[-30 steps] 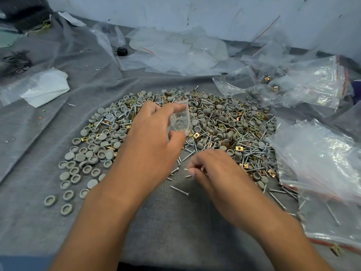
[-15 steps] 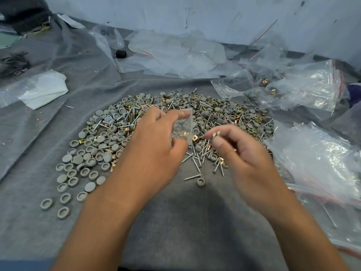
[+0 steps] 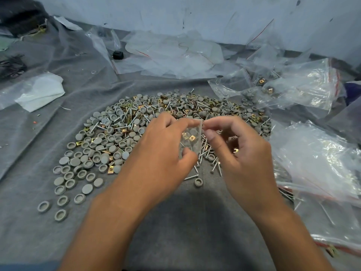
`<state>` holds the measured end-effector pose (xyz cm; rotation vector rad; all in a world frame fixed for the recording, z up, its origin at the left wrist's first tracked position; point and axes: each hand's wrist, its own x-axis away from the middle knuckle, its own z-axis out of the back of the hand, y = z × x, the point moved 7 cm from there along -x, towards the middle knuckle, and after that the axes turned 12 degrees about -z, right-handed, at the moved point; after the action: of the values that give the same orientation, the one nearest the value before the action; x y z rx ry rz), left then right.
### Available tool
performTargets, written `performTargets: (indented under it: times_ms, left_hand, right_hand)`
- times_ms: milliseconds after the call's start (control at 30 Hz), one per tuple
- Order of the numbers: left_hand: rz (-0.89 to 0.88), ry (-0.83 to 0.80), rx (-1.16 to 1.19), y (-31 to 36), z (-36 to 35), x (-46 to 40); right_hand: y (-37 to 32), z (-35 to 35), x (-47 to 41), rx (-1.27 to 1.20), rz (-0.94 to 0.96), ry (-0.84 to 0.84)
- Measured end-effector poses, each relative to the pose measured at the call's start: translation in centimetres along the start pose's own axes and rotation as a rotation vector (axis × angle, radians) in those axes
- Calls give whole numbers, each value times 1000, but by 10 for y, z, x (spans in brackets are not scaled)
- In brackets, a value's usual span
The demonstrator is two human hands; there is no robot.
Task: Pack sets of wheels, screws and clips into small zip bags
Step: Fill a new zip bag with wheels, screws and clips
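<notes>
A small bag (image 3: pixel 190 139) is gripped by the left hand (image 3: pixel 162 153) at picture centre; its top edge is pinched by the right hand (image 3: pixel 240 151). Beyond, from 9 to 2 o'clock, wheels (image 3: pixel 86 163), screws (image 3: pixel 207 151) and clips (image 3: pixel 110 170) are piled on grey cloth (image 3: pixel 175 222).

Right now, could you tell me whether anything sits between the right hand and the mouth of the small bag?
Nothing visible does. The right hand has its fingertips at the top edge of the small zip bag, which the left hand holds up.

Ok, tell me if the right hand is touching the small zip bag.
Touching. The head view shows the right hand's fingertips pinching the top corner of the small zip bag, which the left hand holds.
</notes>
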<state>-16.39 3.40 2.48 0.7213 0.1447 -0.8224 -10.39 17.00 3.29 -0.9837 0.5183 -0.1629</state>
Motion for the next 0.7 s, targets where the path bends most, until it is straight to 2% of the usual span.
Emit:
performTargets:
  times_ms: [167, 300, 400, 567, 700]
  left_hand:
    - [-39, 113, 51, 8, 19, -2]
    - [-147, 26, 191, 23, 21, 1]
    - [-176, -24, 185, 26, 18, 3]
    - [-193, 10, 240, 27, 19, 2]
    - [-193, 132, 243, 22, 23, 1]
  right_hand:
    - [8, 12, -5, -21, -23, 9]
    - [-2, 19, -4, -140, 71, -42]
    - [5, 22, -4, -240, 4, -77]
    - [17, 15, -5, -262, -102, -211]
    - [22, 17, -6, -308, -142, -254]
